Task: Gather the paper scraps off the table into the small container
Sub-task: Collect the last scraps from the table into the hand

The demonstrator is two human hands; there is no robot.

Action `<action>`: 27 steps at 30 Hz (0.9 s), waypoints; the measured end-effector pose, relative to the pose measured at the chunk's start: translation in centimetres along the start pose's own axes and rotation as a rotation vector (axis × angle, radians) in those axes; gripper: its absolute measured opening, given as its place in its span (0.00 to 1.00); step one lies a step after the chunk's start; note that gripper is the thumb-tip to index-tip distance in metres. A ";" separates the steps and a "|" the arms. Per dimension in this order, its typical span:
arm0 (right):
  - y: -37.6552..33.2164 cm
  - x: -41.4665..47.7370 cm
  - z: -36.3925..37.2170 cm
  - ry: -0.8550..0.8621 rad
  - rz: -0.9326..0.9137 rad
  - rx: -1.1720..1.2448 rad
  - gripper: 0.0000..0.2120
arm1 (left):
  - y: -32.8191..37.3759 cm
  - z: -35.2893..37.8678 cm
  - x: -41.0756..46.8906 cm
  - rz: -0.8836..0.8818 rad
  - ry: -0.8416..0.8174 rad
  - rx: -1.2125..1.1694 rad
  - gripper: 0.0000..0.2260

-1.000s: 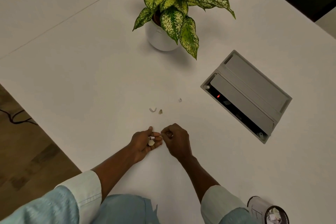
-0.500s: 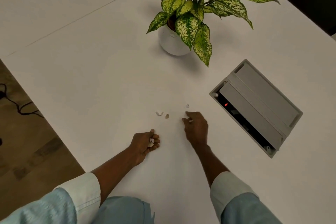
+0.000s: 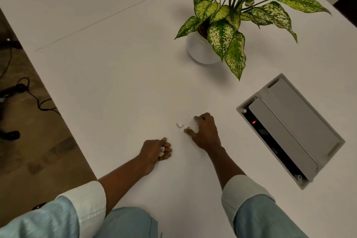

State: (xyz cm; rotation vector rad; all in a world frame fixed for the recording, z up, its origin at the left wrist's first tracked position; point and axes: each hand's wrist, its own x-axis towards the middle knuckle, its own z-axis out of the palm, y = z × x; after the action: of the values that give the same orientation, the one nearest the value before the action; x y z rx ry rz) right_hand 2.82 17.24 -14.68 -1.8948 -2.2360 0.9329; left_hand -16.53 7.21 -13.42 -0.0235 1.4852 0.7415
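Observation:
On the white table [image 3: 116, 87], my left hand [image 3: 154, 150] rests curled shut around several small paper scraps [image 3: 161, 149] that show white between its fingers. My right hand [image 3: 205, 131] lies further out, palm down, with thumb and fingers spread on the tabletop. A curled white scrap [image 3: 179, 125] lies just left of it. A tiny scrap [image 3: 188, 128] sits right at the thumb tip. The index fingertip covers the spot where a third scrap lay. The small container is out of view.
A potted plant [image 3: 201, 50] with spotted green leaves stands at the back. A grey cable box [image 3: 293, 127] with its flap open and a red light is set into the table on the right. The table's left edge drops to a floor with cables.
My right hand has left the left hand and reached out to the loose scraps, spreading its fingers. The left hand stays shut on its scraps. The view shifted and the container dropped out of sight.

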 end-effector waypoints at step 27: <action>-6.3 -9.9 2.5 0.114 -0.167 0.081 0.07 | -0.7 2.2 -1.5 -0.133 -0.043 -0.148 0.19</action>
State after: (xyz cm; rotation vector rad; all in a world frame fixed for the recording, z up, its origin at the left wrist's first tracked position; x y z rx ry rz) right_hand -1.37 6.78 -10.47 -1.6544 -2.2141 0.8539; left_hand -14.17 6.97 -12.07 -0.2152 1.3717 0.7376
